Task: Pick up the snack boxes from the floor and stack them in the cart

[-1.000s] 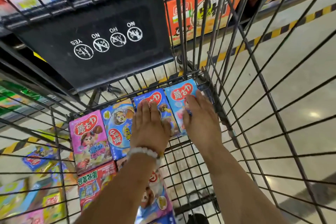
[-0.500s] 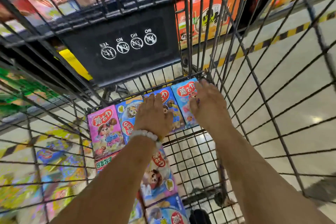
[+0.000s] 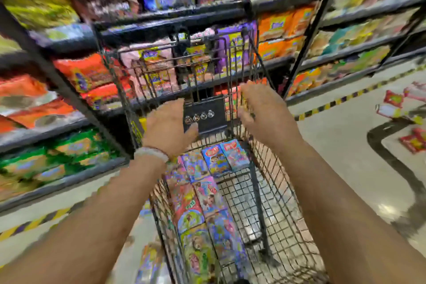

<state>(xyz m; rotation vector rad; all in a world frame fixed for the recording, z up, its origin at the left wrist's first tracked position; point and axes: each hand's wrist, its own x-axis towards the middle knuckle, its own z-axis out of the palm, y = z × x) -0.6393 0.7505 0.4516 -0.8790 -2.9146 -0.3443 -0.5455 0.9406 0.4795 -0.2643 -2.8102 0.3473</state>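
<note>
The wire cart [image 3: 274, 193] stands in front of me, seen from above. Several colourful snack boxes [image 3: 216, 159] lie flat in rows along the left and far part of its floor. My left hand [image 3: 168, 127] hovers above the cart with relaxed fingers and holds nothing; a white bead bracelet is on its wrist. Over the cart's right side, my right hand [image 3: 262, 110] is also raised, empty, fingers loosely bent. More snack boxes [image 3: 396, 104] lie on the floor at the far right. The picture is blurred by motion.
Store shelves [image 3: 345, 50] packed with snack bags rise behind and to the left of the cart. A black child-seat flap [image 3: 204, 114] with white icons hangs at the cart's far end. Yellow-black tape [image 3: 332, 104] runs along the floor by the shelves. Some boxes [image 3: 149, 258] lie left of the cart.
Both hands have lifted off the boxes in the cart and risen above it. My view has pulled up and back, showing the shelves and floor.
</note>
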